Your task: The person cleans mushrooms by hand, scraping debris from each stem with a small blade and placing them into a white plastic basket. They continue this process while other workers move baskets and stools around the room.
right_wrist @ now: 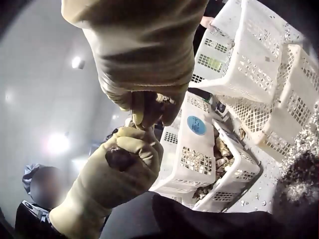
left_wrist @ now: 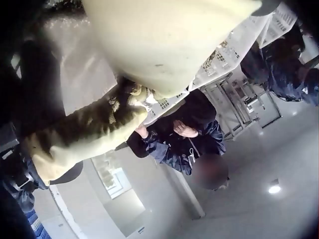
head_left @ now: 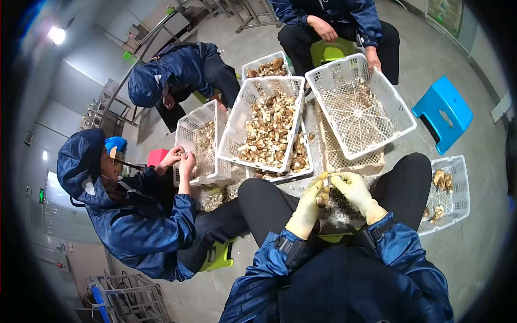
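Both hands wear pale yellow gloves and meet above the lap. The left hand [head_left: 306, 211] has its fingers curled round a brown mushroom [head_left: 323, 198]; in the right wrist view the same mushroom [right_wrist: 121, 158] shows between the left hand's [right_wrist: 107, 177] fingers. Close against it, the right hand [head_left: 356, 195] pinches a small item at its fingertips, too small to identify. From the right wrist camera, the right hand [right_wrist: 142, 50] is large, its curled fingers touching the left fingertips. The left wrist view shows both gloves, the left [left_wrist: 164, 40] and the right [left_wrist: 84, 137], partly hiding what lies between them.
A white basket [head_left: 229, 141] full of mushrooms stands ahead, with a mostly bare basket [head_left: 405, 128] to its right. Another basket [head_left: 464, 202] stands at far right near a blue stool [head_left: 446, 114]. Dark scraps [head_left: 344, 207] lie below the hands. Several people sit around.
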`<state>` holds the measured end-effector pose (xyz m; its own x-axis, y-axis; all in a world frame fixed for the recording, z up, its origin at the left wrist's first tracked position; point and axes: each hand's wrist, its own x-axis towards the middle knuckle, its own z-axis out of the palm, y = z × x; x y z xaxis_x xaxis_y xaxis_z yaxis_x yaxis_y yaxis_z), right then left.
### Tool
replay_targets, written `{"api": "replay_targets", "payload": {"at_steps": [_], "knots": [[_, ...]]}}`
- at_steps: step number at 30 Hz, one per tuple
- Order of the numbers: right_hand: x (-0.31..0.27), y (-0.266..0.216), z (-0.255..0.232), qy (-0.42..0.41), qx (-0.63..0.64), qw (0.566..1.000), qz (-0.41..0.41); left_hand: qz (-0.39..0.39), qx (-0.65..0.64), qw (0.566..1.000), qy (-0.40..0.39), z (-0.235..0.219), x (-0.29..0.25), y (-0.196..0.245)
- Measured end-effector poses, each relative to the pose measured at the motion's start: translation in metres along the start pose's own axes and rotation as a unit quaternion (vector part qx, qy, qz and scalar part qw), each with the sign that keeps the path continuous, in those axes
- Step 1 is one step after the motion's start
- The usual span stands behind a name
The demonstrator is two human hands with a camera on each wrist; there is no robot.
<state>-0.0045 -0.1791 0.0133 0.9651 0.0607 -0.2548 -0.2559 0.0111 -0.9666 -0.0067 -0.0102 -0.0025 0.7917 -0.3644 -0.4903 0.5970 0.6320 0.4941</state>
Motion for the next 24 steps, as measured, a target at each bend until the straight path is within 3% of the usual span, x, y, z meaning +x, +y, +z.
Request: {"api": "replay_targets", "payload": {"at_steps": [4,10,13,16,19,24], "knots": [[0.003,0.003,-0.004,0.005,-0.034,0.999,0.007,-0.039,-0.066,0.997,0.005,0.006,0.0,0.005],[0.006,0.012,-0.005,-0.012,0.022,1.0,0.003,-0.035,0.0,0.998,-0.056,-0.005,0.003,0.008],[0.006,0.013,-0.005,-0.032,0.048,0.998,0.001,0.022,0.005,1.0,-0.013,0.017,-0.004,0.011],[0.004,0.007,-0.007,-0.031,0.025,0.999,0.007,-0.028,-0.031,0.998,-0.056,-0.002,0.001,0.009],[0.006,0.009,-0.007,-0.027,0.001,1.0,-0.008,-0.009,-0.01,0.999,-0.03,-0.01,0.011,0.001],[0.005,0.006,-0.006,-0.019,0.005,1.0,-0.005,-0.033,-0.047,0.991,-0.123,-0.019,0.008,0.007]]}}
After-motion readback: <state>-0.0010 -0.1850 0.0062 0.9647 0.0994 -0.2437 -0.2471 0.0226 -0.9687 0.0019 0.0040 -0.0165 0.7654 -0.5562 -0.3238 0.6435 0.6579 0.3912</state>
